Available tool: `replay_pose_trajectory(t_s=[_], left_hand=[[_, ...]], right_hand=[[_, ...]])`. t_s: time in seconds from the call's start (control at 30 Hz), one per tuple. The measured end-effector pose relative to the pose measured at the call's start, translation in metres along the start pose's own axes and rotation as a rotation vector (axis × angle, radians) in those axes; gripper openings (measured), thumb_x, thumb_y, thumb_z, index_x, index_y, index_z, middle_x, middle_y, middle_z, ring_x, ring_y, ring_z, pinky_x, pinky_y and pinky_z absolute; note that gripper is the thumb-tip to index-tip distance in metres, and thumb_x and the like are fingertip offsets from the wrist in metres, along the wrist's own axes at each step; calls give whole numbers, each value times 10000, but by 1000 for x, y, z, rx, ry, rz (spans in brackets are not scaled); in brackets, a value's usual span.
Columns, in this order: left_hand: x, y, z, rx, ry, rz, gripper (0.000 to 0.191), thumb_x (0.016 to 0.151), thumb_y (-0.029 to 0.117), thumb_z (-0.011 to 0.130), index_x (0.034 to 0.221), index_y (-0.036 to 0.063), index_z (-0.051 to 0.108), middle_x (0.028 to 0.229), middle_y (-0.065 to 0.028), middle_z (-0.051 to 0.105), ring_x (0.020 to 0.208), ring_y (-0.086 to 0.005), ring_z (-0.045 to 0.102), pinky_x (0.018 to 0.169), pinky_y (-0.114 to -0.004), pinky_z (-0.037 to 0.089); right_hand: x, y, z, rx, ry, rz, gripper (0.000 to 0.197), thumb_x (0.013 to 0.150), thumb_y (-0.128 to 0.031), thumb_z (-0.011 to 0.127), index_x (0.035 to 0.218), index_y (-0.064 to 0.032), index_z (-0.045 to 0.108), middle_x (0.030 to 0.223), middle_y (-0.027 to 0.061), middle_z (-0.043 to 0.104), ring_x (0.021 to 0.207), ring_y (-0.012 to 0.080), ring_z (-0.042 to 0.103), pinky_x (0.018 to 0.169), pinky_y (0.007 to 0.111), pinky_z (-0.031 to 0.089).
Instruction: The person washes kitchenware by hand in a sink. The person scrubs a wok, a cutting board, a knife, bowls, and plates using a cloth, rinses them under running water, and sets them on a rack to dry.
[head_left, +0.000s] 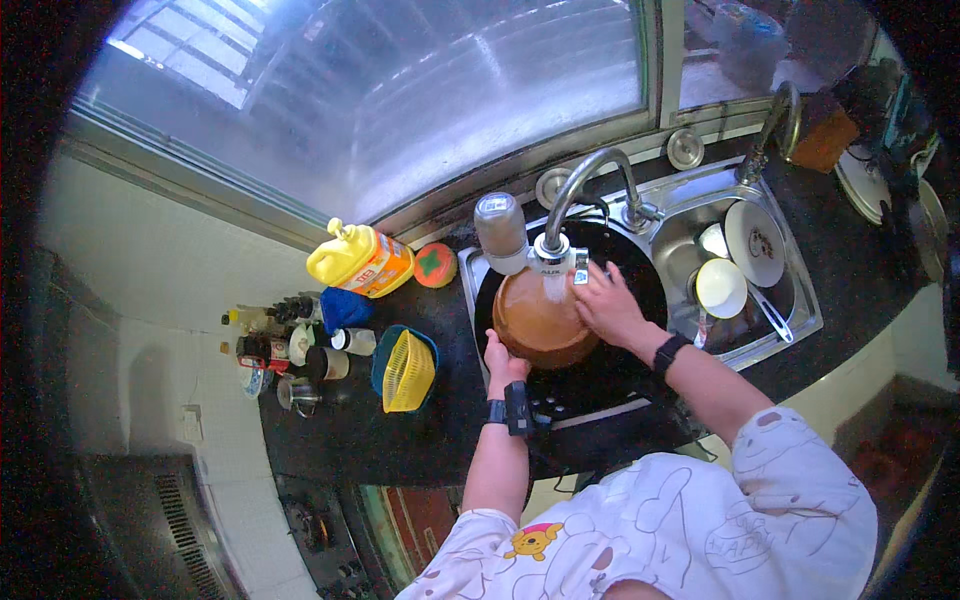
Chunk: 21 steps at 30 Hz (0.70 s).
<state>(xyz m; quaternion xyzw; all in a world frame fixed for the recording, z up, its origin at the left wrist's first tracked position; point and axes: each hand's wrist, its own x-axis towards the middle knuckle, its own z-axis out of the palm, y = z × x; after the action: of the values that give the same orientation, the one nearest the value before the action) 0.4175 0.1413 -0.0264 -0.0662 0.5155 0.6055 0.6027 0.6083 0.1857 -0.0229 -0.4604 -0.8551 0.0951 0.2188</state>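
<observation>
My left hand (504, 365) grips the lower left side of a brown pot (536, 319), thumb up along its wall. The pot is under a curved faucet (592, 161) fitted with a white water filter (553, 253), and a whitish streak below the outlet looks like running water. My right hand (611, 304) rests at the pot's right rim, fingers spread near the filter's lever (581, 261). Whether those fingers grip the rim or only touch it is unclear. Beneath the pot, a large black pan (645, 300) fills the left sink basin.
The right basin (675, 240) holds a plate (754, 244), a bowl (721, 289) and a long-handled utensil (771, 311). Left of the sink stand a yellow detergent jug (360, 262), a red-and-green round container (435, 265), a yellow strainer basket (409, 373) and several jars. A second faucet (784, 120) rises behind.
</observation>
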Motion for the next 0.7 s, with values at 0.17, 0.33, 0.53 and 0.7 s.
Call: replay_pose_trajectory(t_s=[0.17, 0.33, 0.53, 0.7], left_hand=[[4, -10, -3, -9, -16, -51, 493, 863, 447, 240, 1159, 87, 401, 1196, -82, 414, 1067, -257, 416, 915, -426, 308], [9, -8, 10, -27, -107, -64, 483, 861, 436, 272, 1148, 70, 405, 1178, -89, 429, 1064, -255, 421, 908, -426, 320], [34, -7, 9, 417, -32, 311, 470, 865, 403, 318, 1044, -3, 469, 1033, -110, 504, 897, -202, 491, 800, -302, 367], [35, -13, 22, 1096, 83, 678, 502, 825, 382, 398, 1091, -43, 420, 1042, -182, 489, 975, -300, 460, 862, -378, 333]], right_hand=[[-9, -2, 9, 607, 189, 365, 537, 795, -324, 449, 1181, 20, 302, 1204, 195, 343, 1136, 310, 316, 938, 377, 251], [2, -7, 16, 1212, 212, 857, 628, 775, -470, 455, 1125, 42, 358, 1099, 182, 443, 996, 254, 427, 868, 321, 310], [-4, 2, 50, 1569, 406, 1208, 484, 794, -445, 444, 963, 1, 527, 952, 63, 527, 871, 152, 471, 784, 274, 362], [-14, 20, 84, 1410, 404, 1345, 467, 797, -426, 441, 937, 11, 530, 905, 71, 539, 819, 173, 490, 732, 305, 391]])
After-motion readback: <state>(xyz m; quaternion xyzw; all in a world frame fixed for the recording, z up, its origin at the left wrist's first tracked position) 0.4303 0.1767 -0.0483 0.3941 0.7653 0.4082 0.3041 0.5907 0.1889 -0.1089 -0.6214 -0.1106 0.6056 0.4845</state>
